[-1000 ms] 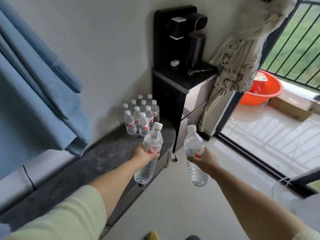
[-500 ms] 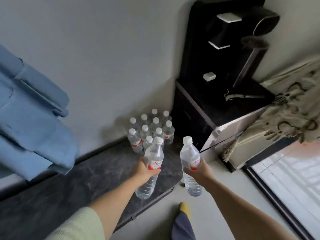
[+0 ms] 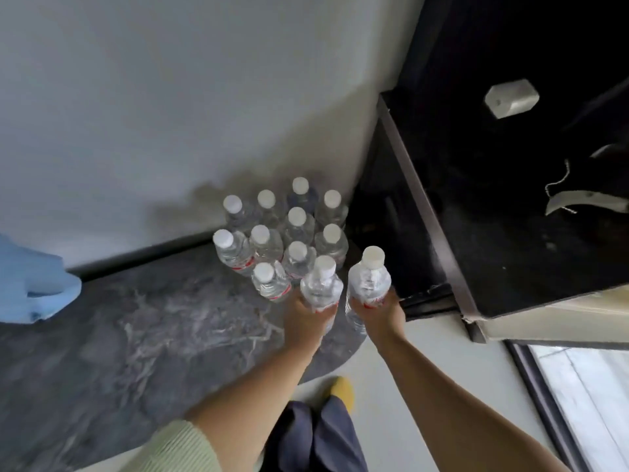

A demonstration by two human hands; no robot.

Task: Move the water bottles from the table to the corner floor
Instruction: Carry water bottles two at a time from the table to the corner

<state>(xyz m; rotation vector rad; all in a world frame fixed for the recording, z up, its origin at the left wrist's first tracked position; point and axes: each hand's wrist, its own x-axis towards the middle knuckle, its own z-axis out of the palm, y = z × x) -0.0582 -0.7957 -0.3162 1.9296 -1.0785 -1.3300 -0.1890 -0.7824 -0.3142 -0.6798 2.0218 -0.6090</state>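
My left hand point(image 3: 304, 316) and right hand point(image 3: 381, 313) each grip 1 clear, white-capped, red-labelled bottle point(image 3: 321, 284) beside 10 bottles point(image 3: 282, 229) clustered on the dark marbled worktop point(image 3: 136, 335).

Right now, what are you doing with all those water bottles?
A person is holding one water bottle in each hand: the left hand grips one bottle, the right hand grips another bottle. Both are held just in front of a cluster of upright bottles standing on a dark marbled surface by the wall, next to a black cabinet.
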